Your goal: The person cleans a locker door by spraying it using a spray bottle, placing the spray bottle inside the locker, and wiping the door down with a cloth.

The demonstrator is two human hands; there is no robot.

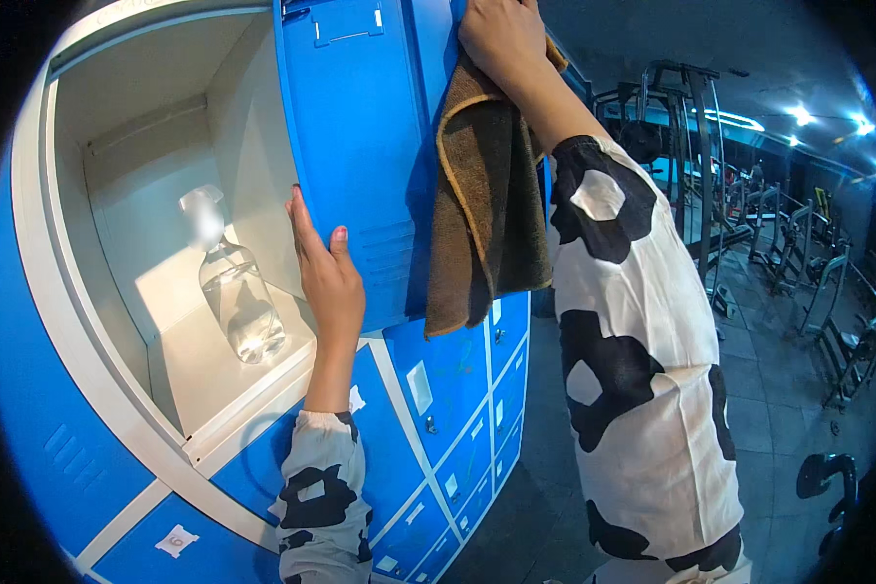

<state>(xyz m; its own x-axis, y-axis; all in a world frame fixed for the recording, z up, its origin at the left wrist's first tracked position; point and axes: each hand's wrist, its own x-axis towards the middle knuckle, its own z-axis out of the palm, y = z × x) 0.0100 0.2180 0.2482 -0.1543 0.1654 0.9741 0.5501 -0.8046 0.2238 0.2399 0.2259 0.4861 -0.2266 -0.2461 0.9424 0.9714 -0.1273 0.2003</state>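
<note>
An open blue metal locker door stands out from its pale compartment, its inner side towards me. My left hand rests against the door's free-standing inner face near the lower hinge side, fingers extended and thumb apart. At the top of the picture my right hand presses a brown cloth with yellow edging against the door's far side; its fingertips are cut off by the frame. Inside the compartment a clear spray bottle with a white trigger head stands on the floor, holding clear liquid.
Further shut blue lockers with locks and label holders continue below and to the right. A cable machine and several workout benches stand on the dark tiled gym floor. A black padded piece of equipment lies at lower right.
</note>
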